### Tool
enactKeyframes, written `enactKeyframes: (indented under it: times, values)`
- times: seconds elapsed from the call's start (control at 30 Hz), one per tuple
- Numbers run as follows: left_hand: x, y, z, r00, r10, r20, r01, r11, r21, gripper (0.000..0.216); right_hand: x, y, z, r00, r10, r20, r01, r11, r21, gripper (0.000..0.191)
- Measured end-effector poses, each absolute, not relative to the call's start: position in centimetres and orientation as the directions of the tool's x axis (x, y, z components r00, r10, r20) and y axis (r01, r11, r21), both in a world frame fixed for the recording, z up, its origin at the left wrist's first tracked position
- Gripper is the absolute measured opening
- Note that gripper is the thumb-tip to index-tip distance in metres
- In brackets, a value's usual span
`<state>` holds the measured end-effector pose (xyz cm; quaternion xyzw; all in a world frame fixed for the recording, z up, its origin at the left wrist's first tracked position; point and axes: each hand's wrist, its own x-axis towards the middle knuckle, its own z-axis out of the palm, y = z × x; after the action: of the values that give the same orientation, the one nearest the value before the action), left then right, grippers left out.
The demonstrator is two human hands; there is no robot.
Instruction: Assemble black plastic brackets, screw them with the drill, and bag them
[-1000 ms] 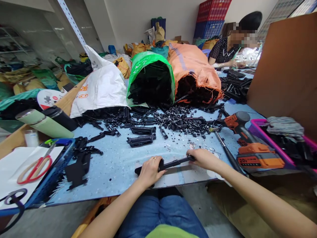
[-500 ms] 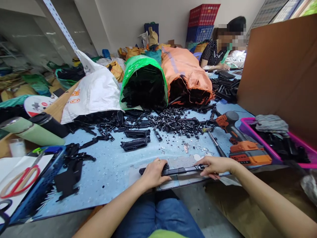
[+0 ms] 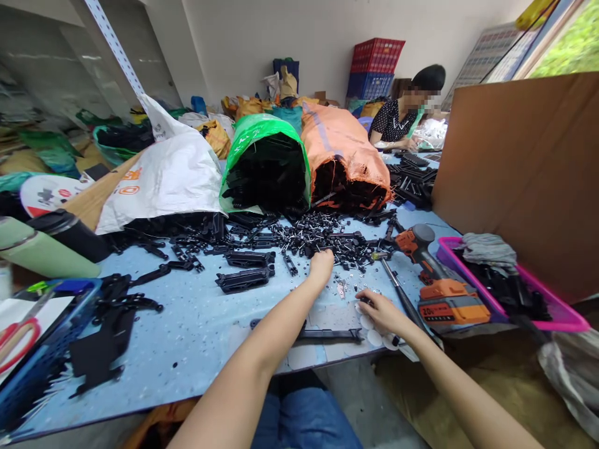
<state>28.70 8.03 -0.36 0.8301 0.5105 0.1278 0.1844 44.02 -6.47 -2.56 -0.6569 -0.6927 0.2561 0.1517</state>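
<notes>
My left hand (image 3: pixel 322 265) reaches to the near edge of a pile of small black parts and screws (image 3: pixel 322 234). Its fingers are closed, and whatever is in them is hidden. My right hand (image 3: pixel 380 310) is low over the table, right of centre, its fingers curled around a small black part (image 3: pixel 365 300). A long black bar-like part (image 3: pixel 330 335) lies along the table's front edge, touched by neither hand; my left forearm covers some of it. Two black folded assemblies (image 3: pixel 246 279) rest to the left of the pile.
An orange cordless drill (image 3: pixel 447 293) and a black-handled hammer (image 3: pixel 397 287) lie at right, beside a pink basket (image 3: pixel 568 318). White, green (image 3: pixel 262 125) and orange (image 3: pixel 337 131) sacks stand behind. A blue basket (image 3: pixel 70 318) holds scissors at left. Another person (image 3: pixel 397 118) sits beyond a cardboard panel (image 3: pixel 519 181).
My left hand has left the long black part and moved forward to the pile. My right hand has come off the part's right end and lifted slightly. The view has shifted.
</notes>
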Motion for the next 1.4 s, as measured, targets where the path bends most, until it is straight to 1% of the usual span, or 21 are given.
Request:
enactKeyframes:
  times: [0.1, 0.13, 0.2, 0.27, 0.33, 0.37, 0.4, 0.47, 0.53, 0.6, 0.67, 0.77, 0.83, 0.9, 1.0, 1.07, 1.13, 1.2, 1.27, 1.33, 1.4]
  values:
    - [27.9, 7.5, -0.3, 0.448, 0.893, 0.043, 0.772, -0.410, 0.486, 0.016, 42.9, -6.9, -2.0, -0.102, 0.995, 0.013, 0.852, 0.094, -0.515, 0.028]
    - [26.9, 7.2, -0.1, 0.445, 0.894, 0.059, 0.758, -0.411, 0.507, 0.015, 42.3, -7.1, -1.7, -0.088, 0.994, 0.061, 0.844, 0.107, -0.526, 0.030]
    - [23.8, 6.0, 0.4, 0.429, 0.897, 0.107, 0.726, -0.412, 0.550, 0.017, 40.4, -7.7, -1.1, -0.035, 0.991, 0.132, 0.776, 0.110, -0.621, 0.032]
    - [19.5, 4.3, 0.7, 0.390, 0.907, 0.161, 0.694, -0.404, 0.596, 0.023, 37.7, -8.3, -0.8, 0.004, 0.989, 0.146, 0.629, 0.111, -0.769, 0.031]
    - [14.6, 2.2, 0.5, 0.313, 0.930, 0.193, 0.662, -0.360, 0.658, 0.025, 34.8, -8.7, -1.0, 0.019, 0.990, 0.141, 0.472, 0.116, -0.874, 0.028]
    - [12.2, 1.0, 0.2, 0.204, 0.958, 0.200, 0.537, -0.280, 0.796, 0.023, 33.4, -8.7, -1.1, 0.020, 0.990, 0.141, 0.417, 0.120, -0.901, 0.027]
    - [10.1, -0.2, -0.1, 0.111, 0.980, 0.166, 0.410, -0.198, 0.890, 0.024, 32.2, -8.7, -1.4, 0.020, 0.989, 0.144, 0.383, 0.125, -0.915, 0.027]
    - [6.6, -2.5, -1.1, -0.018, 0.997, 0.070, 0.228, -0.064, 0.972, 0.028, 30.4, -8.4, -1.8, 0.034, 0.987, 0.160, 0.369, 0.136, -0.919, 0.027]
    - [4.6, -4.3, -2.2, -0.081, 0.997, 0.005, 0.160, 0.008, 0.987, 0.031, 29.4, -8.1, -2.0, 0.035, 0.982, 0.186, 0.411, 0.156, -0.898, 0.027]
    - [3.8, -5.4, -2.8, -0.101, 0.995, -0.007, 0.156, 0.022, 0.988, 0.031, 28.9, -7.9, -1.9, 0.003, 0.969, 0.247, 0.508, 0.211, -0.835, 0.024]
    - [3.7, -5.9, -3.0, -0.095, 0.995, 0.025, 0.207, -0.005, 0.978, 0.028, 28.6, -7.9, -1.8, -0.076, 0.944, 0.320, 0.627, 0.295, -0.721, 0.022]
    - [4.1, -6.2, -2.5, -0.010, 0.989, 0.148, 0.416, -0.131, 0.900, 0.020, 28.3, -8.2, -1.8, -0.230, 0.903, 0.363, 0.720, 0.409, -0.561, 0.022]
    - [4.4, -6.3, -2.4, 0.107, 0.965, 0.240, 0.579, -0.257, 0.774, 0.018, 28.4, -8.6, -2.0, -0.289, 0.880, 0.377, 0.727, 0.458, -0.511, 0.022]
    - [4.5, -6.6, -2.7, 0.220, 0.926, 0.307, 0.701, -0.369, 0.609, 0.022, 28.6, -8.9, -2.2, -0.304, 0.861, 0.408, 0.725, 0.487, -0.486, 0.023]
    - [4.4, -7.2, -3.2, 0.365, 0.862, 0.352, 0.786, -0.488, 0.380, 0.029, 29.5, -9.2, -2.4, -0.344, 0.836, 0.427, 0.714, 0.529, -0.460, 0.027]
    - [4.5, -7.3, -3.1, 0.413, 0.837, 0.358, 0.805, -0.520, 0.286, 0.031, 30.2, -9.2, -2.8, -0.400, 0.816, 0.416, 0.705, 0.565, -0.428, 0.037]
    - [5.2, -7.2, -2.5, 0.465, 0.811, 0.355, 0.792, -0.560, 0.243, 0.034, 30.8, -9.2, -3.3, -0.452, 0.800, 0.394, 0.710, 0.590, -0.385, 0.049]
    - [6.7, -7.0, -1.7, 0.570, 0.759, 0.316, 0.724, -0.645, 0.244, 0.044, 31.3, -9.1, -4.1, -0.489, 0.791, 0.367, 0.721, 0.604, -0.341, 0.056]
    - [8.4, -6.6, -1.3, 0.656, 0.717, 0.235, 0.659, -0.696, 0.285, 0.055, 31.7, -9.2, -4.8, -0.495, 0.790, 0.360, 0.734, 0.603, -0.313, 0.057]
    - [9.8, -6.2, -1.3, 0.651, 0.740, 0.169, 0.671, -0.666, 0.326, 0.053, 32.1, -9.2, -5.4, -0.496, 0.783, 0.376, 0.738, 0.608, -0.293, 0.056]
    - [10.6, -5.9, -1.6, 0.638, 0.756, 0.147, 0.684, -0.644, 0.342, 0.047, 32.6, -8.8, -5.6, -0.557, 0.743, 0.371, 0.709, 0.658, -0.253, 0.053]
